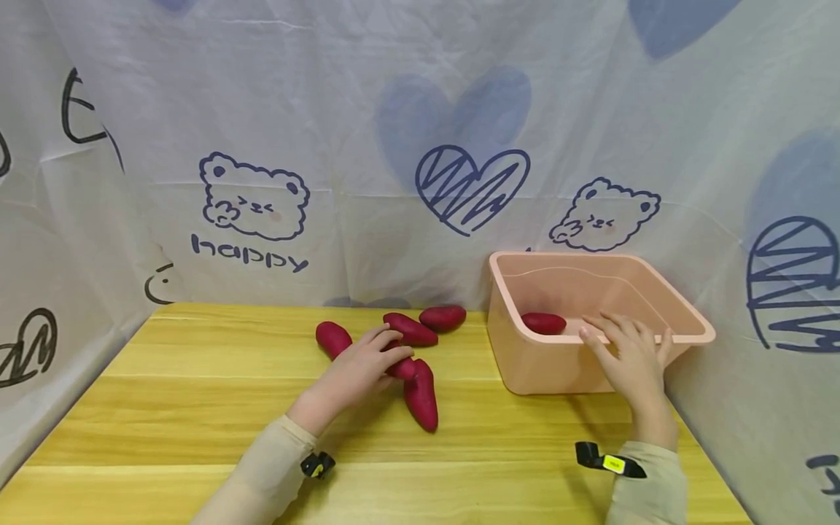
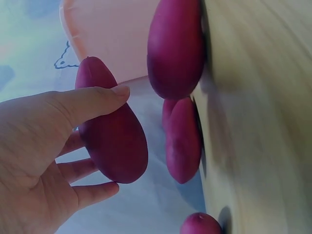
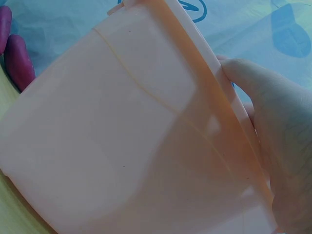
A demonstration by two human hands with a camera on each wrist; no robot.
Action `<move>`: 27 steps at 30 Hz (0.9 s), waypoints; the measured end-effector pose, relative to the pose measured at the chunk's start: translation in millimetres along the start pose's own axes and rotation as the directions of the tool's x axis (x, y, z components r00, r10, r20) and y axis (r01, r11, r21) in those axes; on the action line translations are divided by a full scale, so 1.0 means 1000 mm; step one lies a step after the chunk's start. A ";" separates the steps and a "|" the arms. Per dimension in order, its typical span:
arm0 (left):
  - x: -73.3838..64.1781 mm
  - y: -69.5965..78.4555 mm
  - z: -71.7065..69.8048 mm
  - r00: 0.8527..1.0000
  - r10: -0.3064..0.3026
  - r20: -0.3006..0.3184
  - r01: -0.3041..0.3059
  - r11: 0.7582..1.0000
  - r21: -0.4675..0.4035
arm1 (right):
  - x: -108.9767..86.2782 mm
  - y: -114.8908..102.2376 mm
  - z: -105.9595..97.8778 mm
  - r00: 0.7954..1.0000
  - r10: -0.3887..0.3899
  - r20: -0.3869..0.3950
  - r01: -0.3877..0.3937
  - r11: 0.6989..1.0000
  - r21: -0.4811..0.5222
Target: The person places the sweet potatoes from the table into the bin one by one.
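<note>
My left hand pinches a red-purple sweet potato between thumb and fingers, a little above the wooden table. Just right of it another sweet potato lies on the table. Behind the hand are two more, a tapered sweet potato and a rounder sweet potato; one further sweet potato lies to its left. At the near rim of the pink plastic bin, my right hand rests with fingers loosely spread over the edge. Inside the bin sits one sweet potato.
The wooden table ends at a white printed cloth hanging behind it, with more cloth at both sides. The bin stands at the back right, close to the cloth.
</note>
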State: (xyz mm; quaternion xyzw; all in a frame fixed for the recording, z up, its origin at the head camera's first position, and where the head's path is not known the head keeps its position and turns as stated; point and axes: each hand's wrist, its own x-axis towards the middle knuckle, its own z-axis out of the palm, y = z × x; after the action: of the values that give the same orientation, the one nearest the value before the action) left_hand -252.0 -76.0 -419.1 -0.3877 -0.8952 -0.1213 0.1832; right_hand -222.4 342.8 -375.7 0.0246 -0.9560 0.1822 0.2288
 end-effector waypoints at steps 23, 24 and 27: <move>0.064 0.027 -0.029 0.993 0.107 -0.045 -0.105 0.994 0.042 | 0.000 0.000 -0.001 1.000 0.010 0.012 -0.010 1.000 -0.002; 0.068 0.029 -0.031 0.991 0.120 -0.055 -0.118 0.992 0.045 | 0.000 0.000 -0.001 1.000 0.011 0.013 -0.011 1.000 -0.002; 0.082 0.032 -0.036 0.986 0.149 -0.080 -0.145 0.988 0.060 | 0.000 -0.001 -0.001 1.000 0.015 0.016 -0.015 1.000 -0.004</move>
State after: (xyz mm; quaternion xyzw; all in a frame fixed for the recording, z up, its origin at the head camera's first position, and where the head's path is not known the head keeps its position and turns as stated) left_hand -271.2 -14.3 -349.3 -0.4422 -0.8587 -0.0996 0.2393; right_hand -222.0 342.7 -374.2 0.0186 -0.9583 0.1820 0.2197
